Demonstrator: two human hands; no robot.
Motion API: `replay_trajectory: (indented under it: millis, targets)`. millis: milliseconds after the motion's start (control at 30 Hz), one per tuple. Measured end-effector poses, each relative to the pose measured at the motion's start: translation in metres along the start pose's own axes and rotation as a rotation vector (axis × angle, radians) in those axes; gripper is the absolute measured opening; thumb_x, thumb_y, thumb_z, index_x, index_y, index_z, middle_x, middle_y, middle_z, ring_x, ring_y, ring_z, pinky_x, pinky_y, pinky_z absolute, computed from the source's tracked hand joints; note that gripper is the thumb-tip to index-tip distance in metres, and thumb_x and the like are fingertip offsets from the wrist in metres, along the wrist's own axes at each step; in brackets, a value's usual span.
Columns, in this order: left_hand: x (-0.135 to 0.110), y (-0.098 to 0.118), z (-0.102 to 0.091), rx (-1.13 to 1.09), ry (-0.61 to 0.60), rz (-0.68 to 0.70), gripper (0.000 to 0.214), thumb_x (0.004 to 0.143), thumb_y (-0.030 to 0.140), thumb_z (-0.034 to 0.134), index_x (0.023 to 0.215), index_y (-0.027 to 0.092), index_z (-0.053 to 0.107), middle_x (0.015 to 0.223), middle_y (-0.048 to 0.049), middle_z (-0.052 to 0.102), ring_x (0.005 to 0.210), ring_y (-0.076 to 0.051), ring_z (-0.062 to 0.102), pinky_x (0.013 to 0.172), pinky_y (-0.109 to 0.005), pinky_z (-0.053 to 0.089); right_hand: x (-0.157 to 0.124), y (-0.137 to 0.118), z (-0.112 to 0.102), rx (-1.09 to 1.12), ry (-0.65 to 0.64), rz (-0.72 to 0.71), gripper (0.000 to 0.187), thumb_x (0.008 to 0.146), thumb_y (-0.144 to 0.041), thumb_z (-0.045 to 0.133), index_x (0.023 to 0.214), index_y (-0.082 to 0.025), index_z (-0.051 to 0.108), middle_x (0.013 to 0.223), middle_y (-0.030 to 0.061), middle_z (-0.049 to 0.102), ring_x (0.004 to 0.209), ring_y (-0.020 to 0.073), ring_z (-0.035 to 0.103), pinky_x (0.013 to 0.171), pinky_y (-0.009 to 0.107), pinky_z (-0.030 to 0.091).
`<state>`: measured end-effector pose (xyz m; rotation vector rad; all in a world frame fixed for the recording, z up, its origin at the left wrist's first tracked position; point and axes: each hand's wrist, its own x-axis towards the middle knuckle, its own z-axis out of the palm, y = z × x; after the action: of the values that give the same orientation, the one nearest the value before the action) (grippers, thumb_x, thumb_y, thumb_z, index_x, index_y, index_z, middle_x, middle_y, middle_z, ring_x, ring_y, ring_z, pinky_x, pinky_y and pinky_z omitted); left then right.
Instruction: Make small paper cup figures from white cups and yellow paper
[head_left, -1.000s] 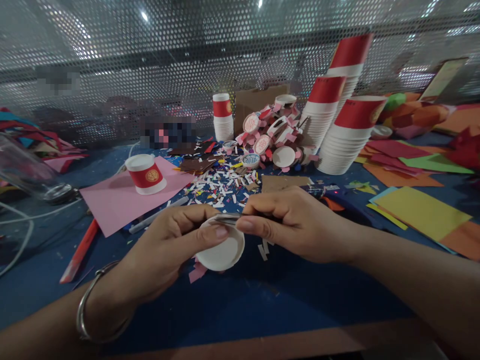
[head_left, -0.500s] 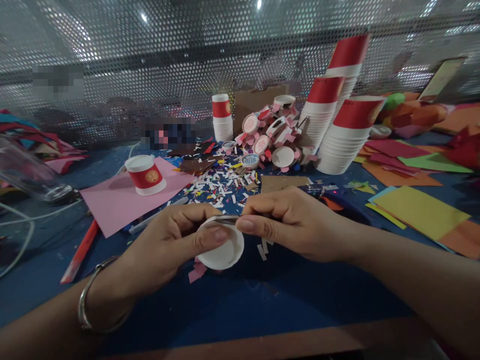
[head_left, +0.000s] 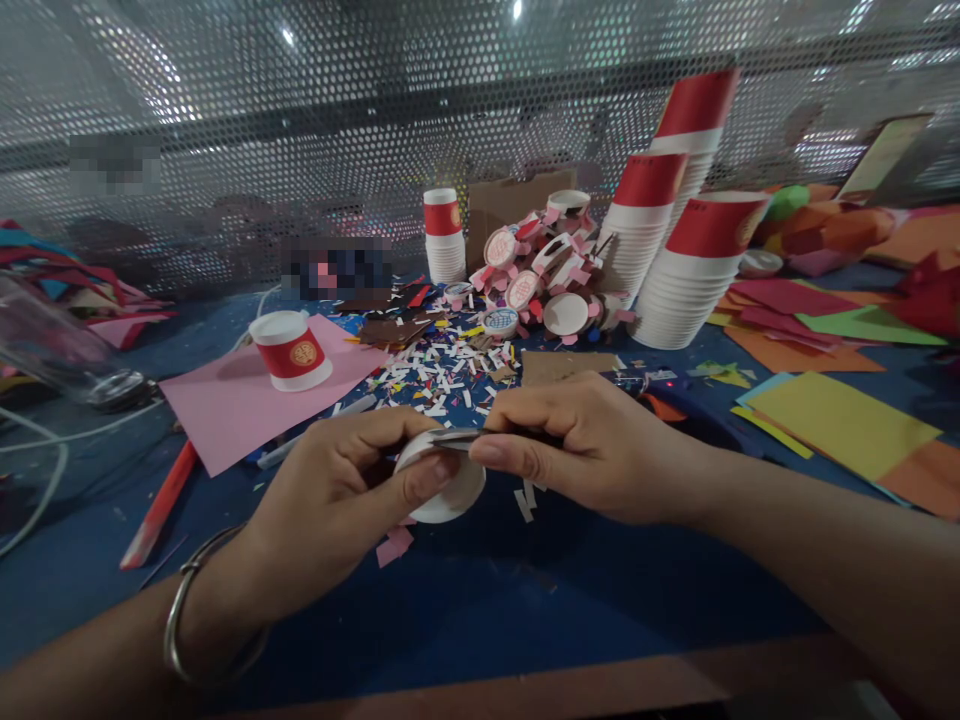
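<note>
Between the thumb and fingers of my left hand is a shallow round piece of white paper cup, tilted with its hollow side toward me. My right hand pinches a thin grey metal tool, whose tip lies along the cup piece's upper rim. Most of the tool is hidden inside my right fingers, so its exact kind is unclear. Below the cup piece, a pink paper scrap rests on the blue table. White strips lie under my right hand.
A red-and-white cup stands on pink paper at left, near a red stick. Farther back are a pile of cut cup pieces, tall cup stacks and white clippings. Coloured paper lies right.
The cup piece has tipped and risen slightly in my left hand, showing less of its inside. The metal tool has shifted a little along the rim. My right hand stays nearly in place.
</note>
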<state>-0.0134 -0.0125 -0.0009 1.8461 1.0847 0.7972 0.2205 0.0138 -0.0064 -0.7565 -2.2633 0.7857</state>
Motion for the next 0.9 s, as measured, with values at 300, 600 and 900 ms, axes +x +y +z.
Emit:
replay_trajectory:
  millis: [300, 600, 900]
  targets:
    - [0.000, -0.002, -0.003, -0.124, -0.044, -0.098, 0.021, 0.090, 0.039, 0.073, 0.086, 0.019, 0.075, 0.070, 0.0008, 0.063, 0.060, -0.010, 0.052, 0.053, -0.019, 0.041, -0.001, 0.001, 0.004, -0.036, 0.065, -0.057, 0.038, 0.101, -0.033, 0.064, 0.069, -0.015, 0.053, 0.059, -0.0080, 0.045, 0.053, 0.0034, 0.042, 0.054, 0.020, 0.029]
    - [0.002, -0.011, -0.003, -0.307, -0.073, -0.234, 0.026, 0.088, 0.043, 0.077, 0.082, 0.018, 0.070, 0.067, 0.0021, 0.061, 0.058, -0.008, 0.050, 0.052, -0.017, 0.039, 0.000, 0.006, 0.006, -0.035, 0.040, 0.025, 0.043, 0.102, -0.043, 0.059, 0.069, -0.016, 0.053, 0.059, -0.0069, 0.045, 0.054, 0.0057, 0.042, 0.054, 0.023, 0.029]
    - [0.004, -0.010, -0.001, -0.384, -0.071, -0.272, 0.022, 0.084, 0.039, 0.081, 0.086, 0.018, 0.073, 0.073, 0.0008, 0.066, 0.061, -0.008, 0.054, 0.055, -0.017, 0.042, 0.004, 0.007, 0.004, -0.034, 0.105, 0.105, 0.054, 0.104, -0.054, 0.049, 0.064, -0.019, 0.042, 0.060, -0.0047, 0.041, 0.057, 0.0092, 0.039, 0.055, 0.027, 0.027]
